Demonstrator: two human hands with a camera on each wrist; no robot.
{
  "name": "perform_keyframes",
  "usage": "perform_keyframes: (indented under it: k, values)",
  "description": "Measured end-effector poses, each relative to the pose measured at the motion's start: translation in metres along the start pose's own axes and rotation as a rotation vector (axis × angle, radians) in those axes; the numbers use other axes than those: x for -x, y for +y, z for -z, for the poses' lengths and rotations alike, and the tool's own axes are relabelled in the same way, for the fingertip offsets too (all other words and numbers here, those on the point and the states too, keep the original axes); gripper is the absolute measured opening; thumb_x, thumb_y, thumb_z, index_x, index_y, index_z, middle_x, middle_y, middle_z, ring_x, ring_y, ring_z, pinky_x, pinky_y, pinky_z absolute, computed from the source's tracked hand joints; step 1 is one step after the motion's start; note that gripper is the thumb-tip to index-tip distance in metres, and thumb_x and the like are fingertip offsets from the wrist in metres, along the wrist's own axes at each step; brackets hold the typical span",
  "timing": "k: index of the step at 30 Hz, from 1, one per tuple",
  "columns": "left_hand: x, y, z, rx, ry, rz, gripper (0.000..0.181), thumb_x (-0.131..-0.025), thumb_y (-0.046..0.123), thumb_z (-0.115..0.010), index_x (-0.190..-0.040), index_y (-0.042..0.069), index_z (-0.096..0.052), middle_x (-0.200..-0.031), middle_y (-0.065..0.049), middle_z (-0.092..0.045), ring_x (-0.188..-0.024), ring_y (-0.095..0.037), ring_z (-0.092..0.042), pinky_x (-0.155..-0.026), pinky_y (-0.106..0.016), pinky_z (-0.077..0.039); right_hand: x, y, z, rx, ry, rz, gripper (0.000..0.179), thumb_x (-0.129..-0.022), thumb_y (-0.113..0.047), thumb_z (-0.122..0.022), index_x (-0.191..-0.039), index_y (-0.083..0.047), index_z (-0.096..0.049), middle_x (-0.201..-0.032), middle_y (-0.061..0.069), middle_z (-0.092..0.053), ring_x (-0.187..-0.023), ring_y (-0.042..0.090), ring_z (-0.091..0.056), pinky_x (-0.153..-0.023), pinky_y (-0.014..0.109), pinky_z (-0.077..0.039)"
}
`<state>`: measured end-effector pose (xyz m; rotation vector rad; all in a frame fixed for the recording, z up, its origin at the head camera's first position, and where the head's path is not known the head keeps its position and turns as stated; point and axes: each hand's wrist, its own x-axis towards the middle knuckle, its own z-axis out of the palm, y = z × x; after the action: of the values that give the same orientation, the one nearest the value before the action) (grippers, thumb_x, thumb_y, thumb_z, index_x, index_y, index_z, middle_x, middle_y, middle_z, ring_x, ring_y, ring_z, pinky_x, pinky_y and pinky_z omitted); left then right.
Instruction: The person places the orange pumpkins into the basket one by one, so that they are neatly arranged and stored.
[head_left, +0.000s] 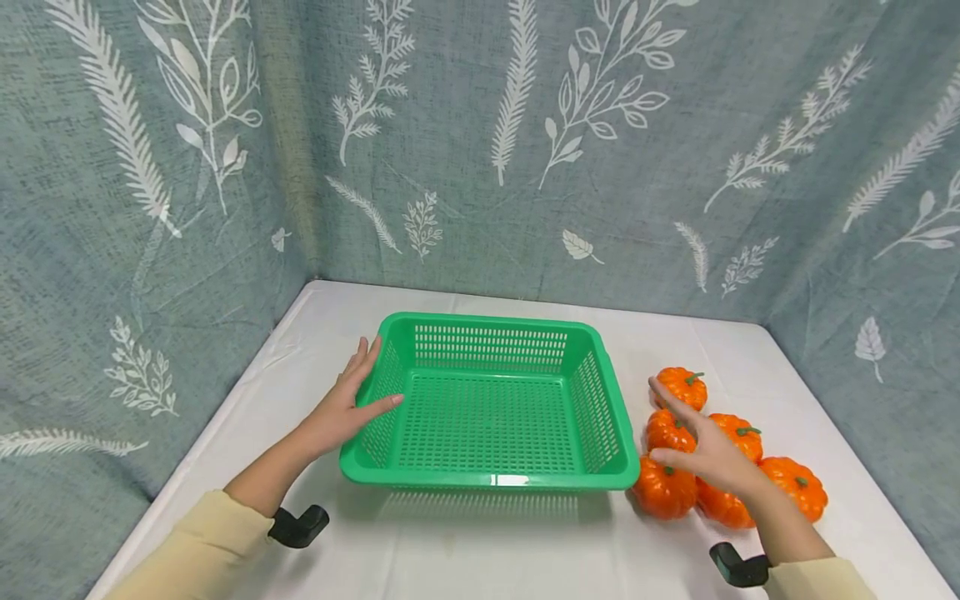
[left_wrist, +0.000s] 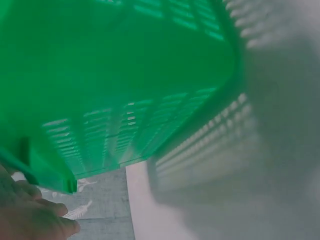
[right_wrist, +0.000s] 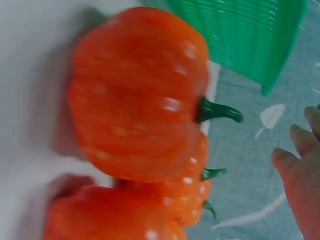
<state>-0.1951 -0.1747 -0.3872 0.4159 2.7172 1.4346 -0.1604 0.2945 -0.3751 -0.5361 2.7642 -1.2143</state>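
A green slotted plastic basket point(head_left: 487, 421) stands on the white table, nothing inside it. My left hand point(head_left: 348, 408) is at its left rim, fingers straight and spread, the thumb reaching over the inner side. In the left wrist view, fingers point(left_wrist: 47, 212) show beside the basket's rim point(left_wrist: 55, 177). Right of the basket, several orange toy pumpkins point(head_left: 663, 490) with green stems lie in a cluster. My right hand point(head_left: 708, 450) is over them with thumb and fingers apart, holding nothing. The right wrist view has one pumpkin point(right_wrist: 140, 95) up close and the hand point(right_wrist: 302, 175) off to its right.
A blue-green curtain point(head_left: 465, 217) with white leaf prints encloses the table at the back and both sides. White tabletop point(head_left: 480, 558) extends in front of the basket. Dark wrist-worn devices point(head_left: 300, 527) sit below both hands.
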Motion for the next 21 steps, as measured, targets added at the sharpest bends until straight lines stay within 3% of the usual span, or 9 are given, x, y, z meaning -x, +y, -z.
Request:
perform_keyframes:
  k: [4, 10, 21]
  values:
    - [0.000, -0.002, -0.006, 0.039, 0.010, 0.023, 0.088, -0.091, 0.028, -0.059, -0.150, 0.008, 0.003, -0.154, -0.019, 0.017, -0.141, -0.045, 0.010, -0.104, -0.072, -0.003, 0.006, 0.005, -0.010, 0.115, -0.006, -0.081, 0.094, -0.077, -0.032, -0.074, -0.150, -0.027, -0.016, -0.153, 0.018, -0.024, -0.133, 0.048, -0.029, -0.090, 0.074, -0.030]
    - [0.002, -0.003, -0.011, 0.059, 0.025, 0.058, 0.087, -0.092, 0.024, -0.057, -0.149, 0.005, 0.006, -0.154, -0.021, 0.018, -0.141, -0.045, 0.010, -0.105, -0.070, -0.003, 0.012, 0.013, -0.020, 0.115, -0.011, -0.142, 0.099, -0.071, -0.040, -0.078, -0.149, -0.032, -0.018, -0.155, 0.012, -0.022, -0.135, 0.046, -0.026, -0.094, 0.072, -0.030]
    - [0.002, -0.005, -0.015, 0.070, 0.034, 0.085, 0.074, -0.091, 0.000, -0.045, -0.147, -0.004, 0.003, -0.154, -0.022, 0.017, -0.141, -0.043, 0.011, -0.108, -0.065, 0.000, 0.017, 0.020, -0.034, 0.204, -0.011, -0.169, 0.101, -0.067, -0.043, -0.080, -0.148, -0.015, -0.028, -0.149, 0.015, -0.034, -0.131, 0.039, -0.038, -0.098, 0.063, -0.036]
